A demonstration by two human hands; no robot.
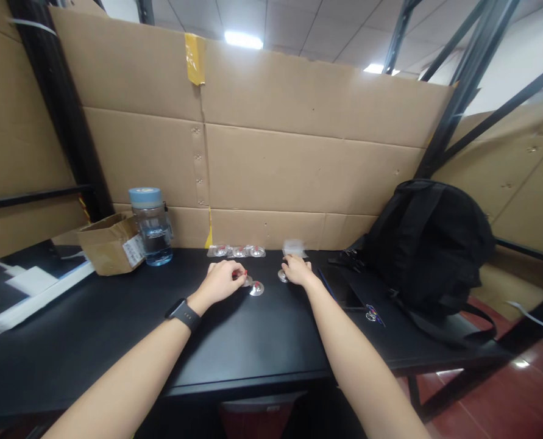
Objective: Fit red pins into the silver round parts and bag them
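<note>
My left hand is closed in a pinch at a small, clear round piece with a red centre, mostly covered by the fingers. Just right of it, a similar shiny disc lies on the black table. My right hand has its fingers bent down at the near edge of a blurred clear plastic bag, apparently gripping it; the fingertips are partly hidden. Another shiny disc shows beside that hand's fingers. Along the back, three bagged discs with red centres lie in a row.
A water bottle with a blue lid and a cardboard box stand at the left, near a white power strip. To the right are a dark flat device, keys and a black backpack. Cardboard walls the back.
</note>
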